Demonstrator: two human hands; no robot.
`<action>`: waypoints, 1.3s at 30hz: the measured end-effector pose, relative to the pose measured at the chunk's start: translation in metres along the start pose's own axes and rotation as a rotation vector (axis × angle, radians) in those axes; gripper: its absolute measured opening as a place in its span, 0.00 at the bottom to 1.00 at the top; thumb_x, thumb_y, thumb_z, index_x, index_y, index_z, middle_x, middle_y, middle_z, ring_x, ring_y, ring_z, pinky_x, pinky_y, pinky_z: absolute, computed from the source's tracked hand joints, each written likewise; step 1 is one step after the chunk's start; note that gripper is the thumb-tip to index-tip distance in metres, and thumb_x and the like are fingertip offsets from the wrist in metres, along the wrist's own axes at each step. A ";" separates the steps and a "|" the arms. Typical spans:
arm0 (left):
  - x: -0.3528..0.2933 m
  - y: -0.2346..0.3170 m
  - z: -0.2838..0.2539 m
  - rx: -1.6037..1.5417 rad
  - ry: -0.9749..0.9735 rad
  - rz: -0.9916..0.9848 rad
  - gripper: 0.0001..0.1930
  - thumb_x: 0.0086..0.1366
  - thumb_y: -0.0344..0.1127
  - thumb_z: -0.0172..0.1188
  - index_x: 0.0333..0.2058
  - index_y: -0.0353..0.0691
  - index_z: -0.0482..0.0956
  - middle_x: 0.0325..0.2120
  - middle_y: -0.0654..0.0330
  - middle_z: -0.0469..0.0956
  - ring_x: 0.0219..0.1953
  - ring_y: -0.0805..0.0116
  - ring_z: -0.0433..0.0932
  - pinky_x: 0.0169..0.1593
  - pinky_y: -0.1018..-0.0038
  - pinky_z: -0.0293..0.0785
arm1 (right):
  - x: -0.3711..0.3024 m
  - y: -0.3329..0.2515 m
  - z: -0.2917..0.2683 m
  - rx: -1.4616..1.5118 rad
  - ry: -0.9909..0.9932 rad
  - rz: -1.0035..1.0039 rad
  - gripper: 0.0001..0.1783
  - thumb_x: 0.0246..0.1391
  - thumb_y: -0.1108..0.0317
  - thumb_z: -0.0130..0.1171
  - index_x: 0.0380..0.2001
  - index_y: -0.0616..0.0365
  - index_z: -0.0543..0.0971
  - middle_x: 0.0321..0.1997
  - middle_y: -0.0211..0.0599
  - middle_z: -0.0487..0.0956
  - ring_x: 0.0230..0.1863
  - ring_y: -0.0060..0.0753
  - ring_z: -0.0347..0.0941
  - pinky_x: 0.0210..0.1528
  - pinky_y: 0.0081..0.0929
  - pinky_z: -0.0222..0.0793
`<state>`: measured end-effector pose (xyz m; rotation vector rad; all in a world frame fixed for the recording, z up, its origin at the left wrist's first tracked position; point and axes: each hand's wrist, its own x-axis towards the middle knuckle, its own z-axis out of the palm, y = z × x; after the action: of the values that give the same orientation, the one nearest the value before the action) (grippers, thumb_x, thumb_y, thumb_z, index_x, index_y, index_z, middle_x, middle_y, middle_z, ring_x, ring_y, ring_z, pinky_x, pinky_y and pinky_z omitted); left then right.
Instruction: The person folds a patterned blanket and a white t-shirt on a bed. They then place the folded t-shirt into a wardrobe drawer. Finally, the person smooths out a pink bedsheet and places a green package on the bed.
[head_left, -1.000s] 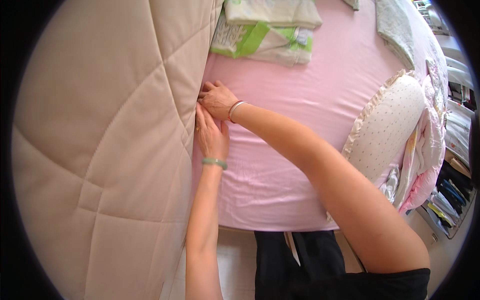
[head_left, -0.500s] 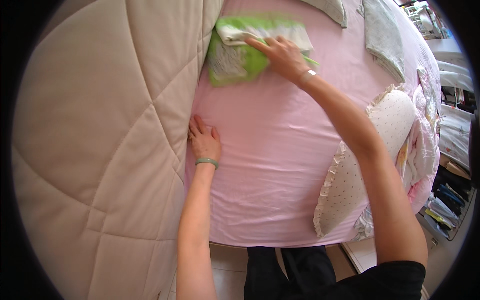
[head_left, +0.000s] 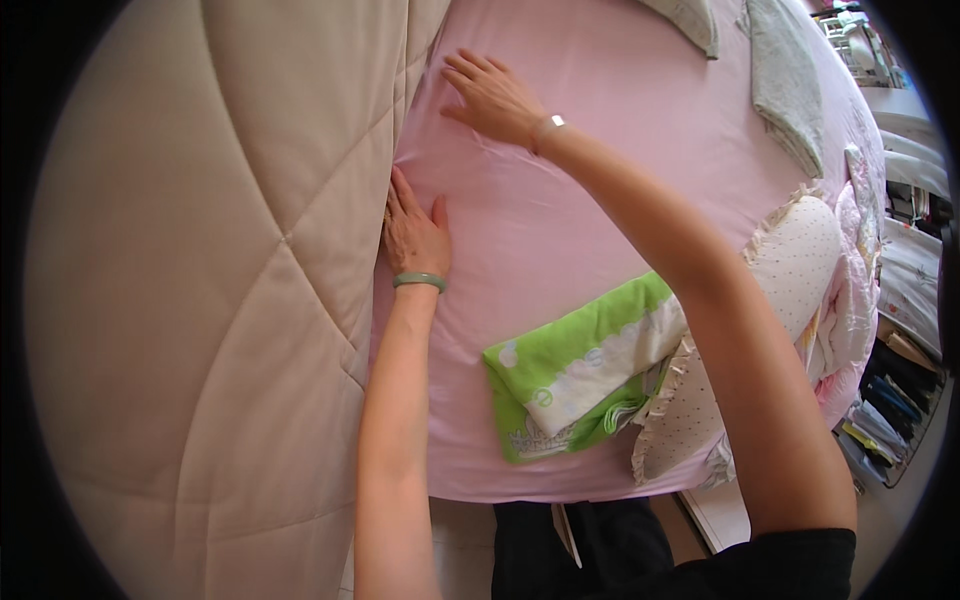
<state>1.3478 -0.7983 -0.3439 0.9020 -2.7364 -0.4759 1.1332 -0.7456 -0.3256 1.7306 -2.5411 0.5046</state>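
My left hand lies on the pink sheet, its fingers stretched along the gap where the sheet meets the beige padded headboard. It wears a green bangle and holds nothing. Farther off, my right hand is spread over the sheet with its fingers toward the headboard, also holding nothing. A folded green and white cloth with a printed pattern rests on the near part of the bed, between my two forearms. Its right end touches the frilled edge of a dotted pillow.
At the far right of the bed lie a folded grey cloth and part of a pale pillow. Crumpled pink bedding is heaped behind the dotted pillow. Beyond the bed's right side is a rack of folded clothes.
The green and white cloth, held in my right hand at the far side before, now lies released near me. My right hand has moved left, and my left hand has slid farther along the headboard.
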 end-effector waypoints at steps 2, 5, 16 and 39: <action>-0.001 -0.004 -0.003 -0.038 -0.017 -0.032 0.39 0.62 0.44 0.57 0.65 0.31 0.48 0.64 0.42 0.53 0.66 0.47 0.53 0.67 0.63 0.50 | 0.026 0.001 0.021 -0.088 -0.088 -0.056 0.32 0.58 0.50 0.50 0.59 0.60 0.66 0.68 0.38 0.60 0.71 0.38 0.49 0.69 0.43 0.46; 0.006 -0.004 -0.011 -0.008 -0.077 -0.085 0.41 0.61 0.44 0.58 0.64 0.29 0.48 0.64 0.41 0.54 0.65 0.46 0.54 0.67 0.63 0.51 | 0.034 -0.010 0.044 -0.130 -0.093 -0.027 0.31 0.58 0.50 0.49 0.59 0.59 0.68 0.69 0.36 0.59 0.70 0.36 0.49 0.68 0.46 0.47; 0.023 -0.001 -0.014 0.059 -0.218 -0.082 0.41 0.54 0.40 0.57 0.62 0.26 0.52 0.63 0.40 0.54 0.65 0.47 0.55 0.67 0.63 0.51 | 0.052 -0.010 0.080 -0.224 0.253 0.139 0.18 0.55 0.57 0.49 0.44 0.53 0.78 0.56 0.32 0.69 0.63 0.29 0.56 0.53 0.51 0.54; -0.003 -0.028 -0.021 0.038 -0.058 0.119 0.33 0.61 0.37 0.53 0.62 0.29 0.55 0.60 0.40 0.60 0.62 0.45 0.60 0.65 0.61 0.56 | 0.088 -0.009 0.061 -0.126 0.100 0.308 0.31 0.51 0.56 0.53 0.56 0.61 0.70 0.61 0.41 0.65 0.60 0.50 0.56 0.60 0.52 0.57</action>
<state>1.3714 -0.8230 -0.3356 0.7389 -2.8407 -0.4363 1.1172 -0.8448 -0.3632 1.2484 -2.7119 0.4174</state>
